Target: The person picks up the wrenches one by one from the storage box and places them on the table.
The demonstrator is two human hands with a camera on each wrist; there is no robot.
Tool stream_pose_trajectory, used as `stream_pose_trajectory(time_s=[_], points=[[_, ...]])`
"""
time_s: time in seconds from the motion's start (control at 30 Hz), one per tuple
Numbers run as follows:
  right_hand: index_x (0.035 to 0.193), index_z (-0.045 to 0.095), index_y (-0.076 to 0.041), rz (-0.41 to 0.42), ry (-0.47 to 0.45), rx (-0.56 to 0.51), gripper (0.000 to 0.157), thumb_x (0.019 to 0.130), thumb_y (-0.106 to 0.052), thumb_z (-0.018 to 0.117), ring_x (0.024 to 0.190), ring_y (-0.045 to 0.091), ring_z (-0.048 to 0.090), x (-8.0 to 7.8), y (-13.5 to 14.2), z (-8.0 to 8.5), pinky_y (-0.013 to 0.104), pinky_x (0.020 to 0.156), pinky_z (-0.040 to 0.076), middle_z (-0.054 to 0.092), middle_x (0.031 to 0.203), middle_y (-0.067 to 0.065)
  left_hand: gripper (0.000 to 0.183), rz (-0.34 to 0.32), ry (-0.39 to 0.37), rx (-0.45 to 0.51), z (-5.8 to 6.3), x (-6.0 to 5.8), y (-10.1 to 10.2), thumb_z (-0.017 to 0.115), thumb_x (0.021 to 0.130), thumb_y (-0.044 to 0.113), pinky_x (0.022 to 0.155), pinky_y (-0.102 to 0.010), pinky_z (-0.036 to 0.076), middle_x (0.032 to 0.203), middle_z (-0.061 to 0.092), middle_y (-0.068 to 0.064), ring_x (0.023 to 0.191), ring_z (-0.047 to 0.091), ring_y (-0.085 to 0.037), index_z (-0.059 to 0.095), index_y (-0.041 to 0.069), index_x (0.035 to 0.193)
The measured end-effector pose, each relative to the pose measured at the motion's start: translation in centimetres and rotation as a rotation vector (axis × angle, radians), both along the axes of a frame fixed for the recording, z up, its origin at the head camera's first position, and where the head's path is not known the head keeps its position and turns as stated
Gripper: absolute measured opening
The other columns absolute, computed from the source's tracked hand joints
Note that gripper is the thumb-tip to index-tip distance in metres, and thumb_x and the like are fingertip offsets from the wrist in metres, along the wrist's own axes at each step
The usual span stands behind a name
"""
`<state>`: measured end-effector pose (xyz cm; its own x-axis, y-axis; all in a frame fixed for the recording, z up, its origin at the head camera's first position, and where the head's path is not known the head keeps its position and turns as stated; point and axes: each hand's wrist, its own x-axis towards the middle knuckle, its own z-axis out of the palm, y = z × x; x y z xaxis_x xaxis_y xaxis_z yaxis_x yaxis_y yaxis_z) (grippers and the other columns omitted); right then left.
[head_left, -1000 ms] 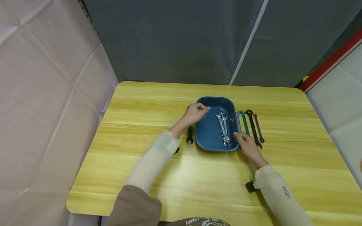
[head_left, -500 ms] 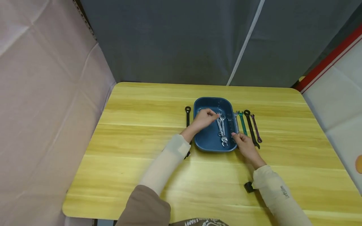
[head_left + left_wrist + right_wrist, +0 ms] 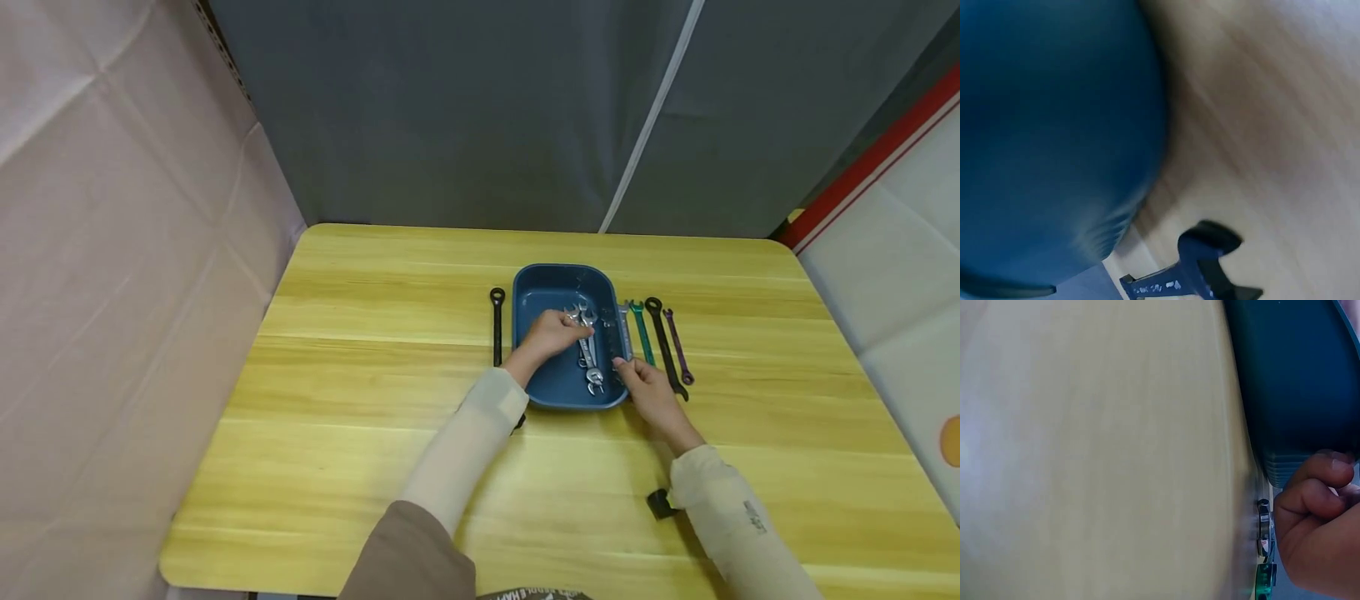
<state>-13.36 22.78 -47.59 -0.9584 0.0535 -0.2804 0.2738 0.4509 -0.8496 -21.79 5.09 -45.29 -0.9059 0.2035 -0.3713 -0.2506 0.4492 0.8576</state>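
Note:
A blue plastic tray (image 3: 558, 387) stands on the table with several silver wrenches (image 3: 591, 360) lying in a small pile inside. My left hand (image 3: 553, 335) reaches over the tray's left side, its fingertips at the upper part of that pile. Whether the fingers grip a wrench is hidden from above, and the left wrist view shows only the tray's outer wall (image 3: 1054, 125). With curled fingers and thumb, my right hand (image 3: 654, 393) pinches the tray's right rim near the front corner. In the right wrist view the same hand (image 3: 1316, 519) is against the tray's edge.
A black wrench (image 3: 497, 325) lies left of the tray. In a row on its right are a silver wrench (image 3: 625, 325), a green wrench (image 3: 642, 333), a larger black wrench (image 3: 664, 346) and a purple wrench (image 3: 678, 346). A grey curtain (image 3: 465, 117) hangs behind the table.
My left hand has moved right and down, from above the tray's left edge to the silver wrenches inside. The right hand has stayed at the tray's right rim.

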Motion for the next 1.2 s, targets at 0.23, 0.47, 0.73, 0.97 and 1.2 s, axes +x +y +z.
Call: stream_pose_trajectory(time_s=[0.23,0.47,0.73,0.97,1.2], points=[[0.077,0.044,-0.005,0.0,0.003,-0.001,0.048,0.1,-0.047,0.044,0.063,0.009,0.042,-0.1,0.0,-0.1,0.025,0.056,0.036,0.043,0.067,-0.005,0.06,-0.034,-0.075,-0.063,-1.1,-0.7,1.0,0.07,0.088,0.034,0.042,-0.026,0.022,0.042,0.027,0.005,0.038,0.022,-0.011,0.034,0.017,0.043],[0.077,0.045,-0.004,0.006,0.004,0.009,0.047,0.101,-0.044,0.043,0.063,0.01,0.042,-0.2,-0.1,-0.1,0.025,0.056,0.036,0.043,0.067,-0.004,0.06,-0.065,-0.059,-0.225,-1.7,-0.7,1.5,0.068,0.087,0.043,0.046,-0.028,0.026,0.043,0.028,0.006,0.04,0.027,-0.012,0.034,0.019,0.044],[0.076,0.046,-0.003,-0.007,0.004,-0.004,0.048,0.101,-0.045,0.044,0.062,0.009,0.042,-0.3,-0.2,-0.1,0.024,0.055,0.036,0.042,0.066,-0.006,0.036,-0.031,0.026,-0.407,-1.5,0.0,1.7,0.069,0.084,0.047,0.065,-0.035,0.044,0.065,0.06,0.003,0.061,0.054,-0.014,0.062,0.017,0.066],[0.074,0.044,-0.005,-0.02,0.002,-0.019,0.046,0.101,-0.043,0.045,0.061,0.009,0.042,-0.1,-0.2,-0.2,0.024,0.054,0.036,0.041,0.064,-0.006,0.036,-0.072,0.048,-0.513,-1.7,0.1,2.0,0.068,0.085,0.05,0.069,-0.036,0.047,0.071,0.065,0.002,0.064,0.058,-0.014,0.068,0.015,0.077],[0.073,0.043,-0.008,-0.016,-0.001,-0.009,0.046,0.1,-0.044,0.045,0.061,0.009,0.041,0.0,-0.2,0.1,0.025,0.053,0.035,0.04,0.064,-0.007,0.04,-0.137,0.068,-0.601,-1.8,0.2,2.5,0.066,0.085,0.055,0.068,-0.036,0.048,0.071,0.064,0.002,0.064,0.058,-0.014,0.071,0.016,0.089]])
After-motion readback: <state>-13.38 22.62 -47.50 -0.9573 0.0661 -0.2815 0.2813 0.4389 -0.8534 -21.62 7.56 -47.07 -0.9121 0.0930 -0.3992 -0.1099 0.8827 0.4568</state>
